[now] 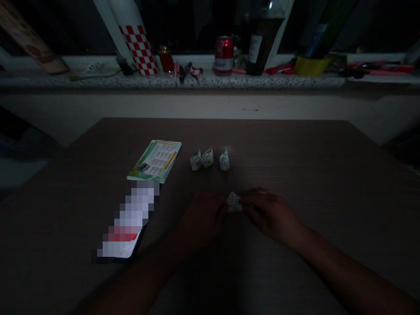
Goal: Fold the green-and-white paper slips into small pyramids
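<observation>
Between my two hands is a small piece of folded printed paper (234, 202), its pointed top facing away from me. My left hand (206, 216) grips its left edge, fingers closed. The right edge is pinched in the fingers of my right hand (267, 210). Dim light hides the exact fingertip contact. Beyond my hands stand three little folded paper shapes of similar print: a left one (196, 161) beside a middle one (208, 158), and a right one (224, 160) set apart.
A stack of printed calendar cards (155, 159) lies at left, with a lit phone (131, 223) in front of it. Behind the table (295, 148), a stone windowsill (203, 82) holds a red can (224, 55), a dark bottle (259, 48) and a red-checked bottle (139, 48).
</observation>
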### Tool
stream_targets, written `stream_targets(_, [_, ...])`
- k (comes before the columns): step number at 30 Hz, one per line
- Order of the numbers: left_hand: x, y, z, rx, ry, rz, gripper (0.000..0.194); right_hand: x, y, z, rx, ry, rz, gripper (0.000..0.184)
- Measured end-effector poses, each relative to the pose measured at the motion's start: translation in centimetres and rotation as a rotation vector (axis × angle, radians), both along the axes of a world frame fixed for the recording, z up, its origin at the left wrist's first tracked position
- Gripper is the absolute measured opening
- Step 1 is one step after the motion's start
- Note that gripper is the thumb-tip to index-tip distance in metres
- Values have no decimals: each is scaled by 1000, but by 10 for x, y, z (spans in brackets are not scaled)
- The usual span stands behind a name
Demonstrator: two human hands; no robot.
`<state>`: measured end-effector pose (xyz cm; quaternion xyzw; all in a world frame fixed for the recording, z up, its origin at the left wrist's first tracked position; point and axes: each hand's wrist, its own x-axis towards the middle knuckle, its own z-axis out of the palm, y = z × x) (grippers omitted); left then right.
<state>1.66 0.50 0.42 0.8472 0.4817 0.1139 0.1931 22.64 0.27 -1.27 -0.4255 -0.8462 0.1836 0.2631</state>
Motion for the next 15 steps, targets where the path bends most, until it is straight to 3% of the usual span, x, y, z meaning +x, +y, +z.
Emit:
stream_targets(7, [5, 2, -2, -60, -42, 150, 12, -7, 1, 1, -14, 32, -113, 21])
stream_targets(15, [11, 1, 1, -8, 49, 181, 21, -12, 2, 2, -81, 24, -164, 19])
